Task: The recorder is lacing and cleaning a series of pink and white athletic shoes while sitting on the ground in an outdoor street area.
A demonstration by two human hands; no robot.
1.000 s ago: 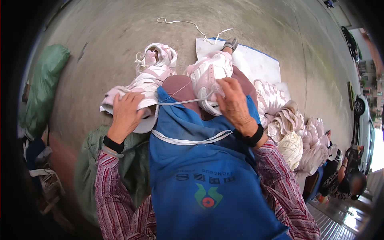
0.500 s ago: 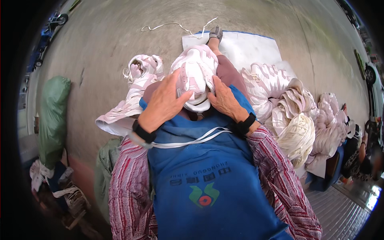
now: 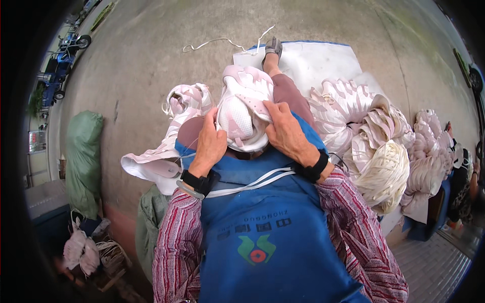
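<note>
A white and pink shoe upper point(image 3: 243, 108) rests upright between my knees, just above my blue apron point(image 3: 262, 217). My left hand point(image 3: 211, 141) pinches its left edge between thumb and fingers. On the other side, my right hand point(image 3: 287, 129) grips the eyelet edge, its fingertips curled over a row of small holes. The mesh tongue bulges up between the two edges. White laces point(image 3: 252, 186) lie across the apron beneath my wrists. More pink and white uppers point(image 3: 164, 154) drape beside my left knee.
Stacked uppers point(image 3: 336, 106) and a cream lace bundle point(image 3: 386, 171) lie to my right, with further uppers point(image 3: 424, 161) beyond. Ahead is a white sheet point(image 3: 313, 60), with a loose lace point(image 3: 217, 40) on the concrete. A green sack point(image 3: 83, 156) stands at left.
Both hands have closed onto the upper's edges, where they were looser before. The upper has shifted and turned slightly, showing more of its mesh tongue. My view has tilted a little.
</note>
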